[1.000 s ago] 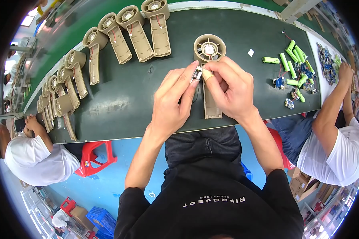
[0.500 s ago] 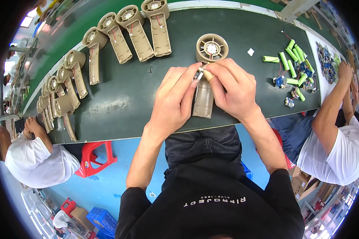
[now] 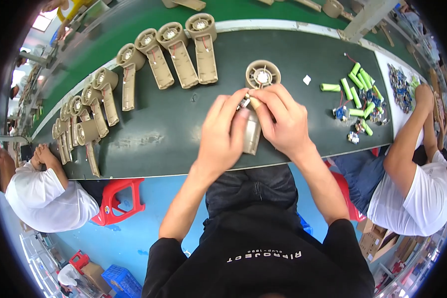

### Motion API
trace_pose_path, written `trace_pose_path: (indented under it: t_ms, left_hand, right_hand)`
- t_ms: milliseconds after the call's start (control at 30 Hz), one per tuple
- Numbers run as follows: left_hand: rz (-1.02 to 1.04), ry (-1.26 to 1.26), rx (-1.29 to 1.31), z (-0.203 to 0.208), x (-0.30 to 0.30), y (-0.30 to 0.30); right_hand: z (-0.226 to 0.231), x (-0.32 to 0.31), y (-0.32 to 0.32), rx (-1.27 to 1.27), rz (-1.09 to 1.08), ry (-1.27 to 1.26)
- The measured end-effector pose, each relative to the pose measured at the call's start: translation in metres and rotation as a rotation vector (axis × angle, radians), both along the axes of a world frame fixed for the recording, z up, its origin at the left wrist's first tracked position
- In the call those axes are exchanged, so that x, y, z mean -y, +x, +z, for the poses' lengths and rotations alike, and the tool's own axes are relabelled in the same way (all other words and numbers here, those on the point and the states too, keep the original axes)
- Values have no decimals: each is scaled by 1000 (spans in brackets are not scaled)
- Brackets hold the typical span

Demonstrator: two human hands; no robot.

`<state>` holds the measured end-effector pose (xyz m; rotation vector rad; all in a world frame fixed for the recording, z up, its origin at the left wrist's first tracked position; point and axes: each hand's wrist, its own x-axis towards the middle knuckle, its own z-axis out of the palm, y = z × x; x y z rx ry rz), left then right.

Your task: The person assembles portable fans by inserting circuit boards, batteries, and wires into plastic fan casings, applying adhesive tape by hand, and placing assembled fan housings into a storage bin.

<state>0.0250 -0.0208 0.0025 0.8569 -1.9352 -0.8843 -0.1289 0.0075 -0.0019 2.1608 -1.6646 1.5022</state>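
Observation:
A tan handheld fan housing (image 3: pixel 278 71) lies on the table in front of me, its round fan end away from me and its open handle (image 3: pixel 252 136) toward me. Over the handle, my left hand (image 3: pixel 222 131) pinches a small circuit board (image 3: pixel 244 103) between thumb and fingers. My right hand (image 3: pixel 288 121) meets it from the other side, its fingers closed together at the board's far end. A tan finger cot covers one right fingertip. Whatever the right fingers pinch is too small and too covered to make out.
Several similar fan housings (image 3: pixel 183 64) stand in a curved row to the left. Green battery cells (image 3: pixel 356 97) with wired boards lie at right, near a white scrap (image 3: pixel 307 79). Co-workers sit on both sides; the right one's arm (image 3: pixel 407 131) reaches over a white surface with more boards.
The whole view has shifted slightly, so the table sits lower in it. Both hands stay together over the handle, with the fingertips slightly rearranged around the board.

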Motion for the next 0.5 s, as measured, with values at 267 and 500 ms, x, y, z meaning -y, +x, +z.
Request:
trace_pose_path:
  t_ms: [267, 500]
  left_hand:
    - [77, 229, 12, 68, 23, 35]
    - [591, -231, 541, 79, 309, 163]
  right_hand:
    - [-7, -32, -35, 513, -179, 122]
    - [-4, -24, -28, 591, -97, 442]
